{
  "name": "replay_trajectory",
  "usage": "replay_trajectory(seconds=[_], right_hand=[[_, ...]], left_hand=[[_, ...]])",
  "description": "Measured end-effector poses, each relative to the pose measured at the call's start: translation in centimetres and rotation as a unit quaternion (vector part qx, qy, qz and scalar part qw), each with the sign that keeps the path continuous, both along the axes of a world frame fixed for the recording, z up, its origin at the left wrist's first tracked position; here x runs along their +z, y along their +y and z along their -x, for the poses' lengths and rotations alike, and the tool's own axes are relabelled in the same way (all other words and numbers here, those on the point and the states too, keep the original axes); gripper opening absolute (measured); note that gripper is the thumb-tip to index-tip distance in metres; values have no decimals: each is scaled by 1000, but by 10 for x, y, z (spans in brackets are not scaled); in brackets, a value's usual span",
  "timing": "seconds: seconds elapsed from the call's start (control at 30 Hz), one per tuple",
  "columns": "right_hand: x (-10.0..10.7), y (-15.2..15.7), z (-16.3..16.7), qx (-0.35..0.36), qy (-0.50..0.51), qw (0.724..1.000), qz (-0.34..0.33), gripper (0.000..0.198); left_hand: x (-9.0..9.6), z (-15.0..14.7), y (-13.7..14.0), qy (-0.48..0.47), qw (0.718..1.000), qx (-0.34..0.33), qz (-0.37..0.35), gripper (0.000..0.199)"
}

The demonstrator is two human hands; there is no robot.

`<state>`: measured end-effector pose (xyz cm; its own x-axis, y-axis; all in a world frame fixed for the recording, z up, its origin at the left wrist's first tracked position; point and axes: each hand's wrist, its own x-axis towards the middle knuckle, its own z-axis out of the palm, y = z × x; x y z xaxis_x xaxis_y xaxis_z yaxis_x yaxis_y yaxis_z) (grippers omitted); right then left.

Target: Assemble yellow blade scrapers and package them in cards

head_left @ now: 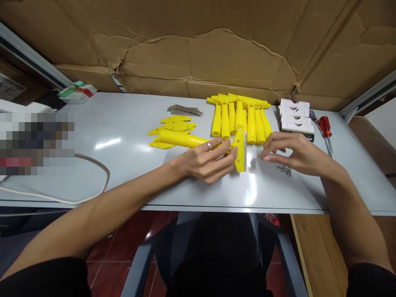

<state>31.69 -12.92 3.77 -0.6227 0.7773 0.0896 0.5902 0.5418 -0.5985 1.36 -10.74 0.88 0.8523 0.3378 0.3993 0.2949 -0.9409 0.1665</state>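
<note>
My left hand [213, 163] is wrapped round a yellow scraper [239, 154] just above the table, its handle pointing left. A thin metal blade [245, 152] shows along the scraper head's right edge. To the right, my right hand [292, 152] is closed in a pinch, thumb and fingertips together; anything between them is too small to make out. Just beneath that hand lies a small heap of screws [284, 169]. Yellow flat head plates [176, 123] are stacked behind the scraper's handle. Metal blades [185, 110] lie in a pile farther back.
Several yellow scrapers [224, 119] stand grouped at the back. Beside them are white and black small boxes [295, 117] and a red-handled screwdriver [325, 127]. A white cable [107, 169] loops at the left. Cardboard [192, 49] walls the back; a small carton [77, 93] sits back left.
</note>
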Motion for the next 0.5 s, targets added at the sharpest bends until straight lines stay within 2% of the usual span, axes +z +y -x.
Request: replay_trajectory(seconds=[0.13,0.23,0.33,0.4,0.5], right_hand=[[-15,1,29,-81,200,976,-17,22],[-23,-4,44,-101,229,966,-73,17],[-24,-8,49,-96,232,961,-115,15],[-23,-10,48,-97,257,953,-126,13],[-22,-10,46,-138,300,936,-123,12]], left_hand=[[3,-5,-6,15,999,-32,-18,25],[7,-10,-10,27,998,-51,-7,26],[7,-12,-11,7,997,-59,43,23],[3,-11,-10,-11,996,-54,69,21],[-9,-10,-9,-60,996,-22,66,17]])
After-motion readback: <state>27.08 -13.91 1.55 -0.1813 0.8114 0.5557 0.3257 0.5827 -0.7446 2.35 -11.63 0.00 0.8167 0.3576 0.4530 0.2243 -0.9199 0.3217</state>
